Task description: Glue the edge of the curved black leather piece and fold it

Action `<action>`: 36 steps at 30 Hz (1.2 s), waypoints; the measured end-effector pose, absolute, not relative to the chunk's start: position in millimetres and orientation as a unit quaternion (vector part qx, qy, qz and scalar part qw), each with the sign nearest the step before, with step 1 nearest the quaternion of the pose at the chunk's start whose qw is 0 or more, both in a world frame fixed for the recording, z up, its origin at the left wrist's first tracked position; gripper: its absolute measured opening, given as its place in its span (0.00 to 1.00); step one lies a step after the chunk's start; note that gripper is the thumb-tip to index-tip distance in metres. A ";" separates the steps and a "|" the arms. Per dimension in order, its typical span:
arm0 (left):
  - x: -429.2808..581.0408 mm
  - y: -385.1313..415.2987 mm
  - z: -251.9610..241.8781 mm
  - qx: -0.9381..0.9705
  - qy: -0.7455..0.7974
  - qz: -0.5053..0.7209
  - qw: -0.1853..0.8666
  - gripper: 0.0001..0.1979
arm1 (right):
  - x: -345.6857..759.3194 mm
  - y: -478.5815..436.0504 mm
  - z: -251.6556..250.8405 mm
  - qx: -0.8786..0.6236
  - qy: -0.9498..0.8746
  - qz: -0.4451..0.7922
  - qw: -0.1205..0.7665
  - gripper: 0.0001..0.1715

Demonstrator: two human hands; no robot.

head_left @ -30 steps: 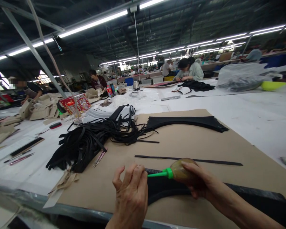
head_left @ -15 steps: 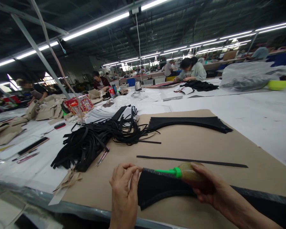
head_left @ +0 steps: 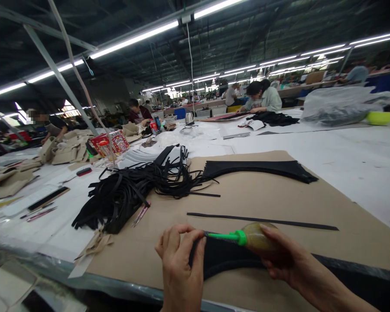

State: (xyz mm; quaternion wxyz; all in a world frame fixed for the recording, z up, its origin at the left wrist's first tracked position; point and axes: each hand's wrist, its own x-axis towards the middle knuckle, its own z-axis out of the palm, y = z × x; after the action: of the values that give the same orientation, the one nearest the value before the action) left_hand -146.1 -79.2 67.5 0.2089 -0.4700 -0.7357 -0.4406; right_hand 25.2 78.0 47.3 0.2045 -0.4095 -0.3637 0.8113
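My right hand (head_left: 281, 255) is wrapped round a glue bottle (head_left: 258, 236) with a green nozzle, held almost level. The nozzle points left along the upper edge of a black curved fabric piece (head_left: 227, 255), close to my left fingertips. My left hand (head_left: 183, 255) pinches that piece at its left end, thumb and fingers pressed together. Part of the piece is hidden behind both hands, and black material shows again right of my right wrist. Beyond the bottle lies one narrow black strip (head_left: 263, 220) on the brown board (head_left: 169, 264).
A stack of similar black pieces (head_left: 256, 169) lies at the board's far side. A tangled heap of black strips (head_left: 123, 195) is to the left, with pink-handled snips (head_left: 141, 213) beside it. Co-workers sit at tables farther back, near a clear plastic bag (head_left: 338, 104).
My left hand has moved right along the black piece, closer to the nozzle tip, and now covers its left end. My right hand with the bottle has barely moved.
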 end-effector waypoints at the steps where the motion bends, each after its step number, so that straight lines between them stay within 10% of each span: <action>1: -145.3 -78.6 68.8 -0.479 -0.733 -0.430 0.219 0.07 | 24.9 77.3 47.9 -0.411 -0.365 0.810 0.205 0.21; 36: -150.3 -66.2 49.1 -0.577 -0.659 -0.287 0.387 0.07 | 20.6 52.2 60.0 -0.433 -0.382 0.783 0.231 0.22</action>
State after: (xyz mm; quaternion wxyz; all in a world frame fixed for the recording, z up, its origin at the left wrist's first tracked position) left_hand -150.3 -66.2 49.1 0.3869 -0.5774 -0.6592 -0.2871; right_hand 20.6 52.2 60.0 0.2315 -0.4325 -0.3823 0.7831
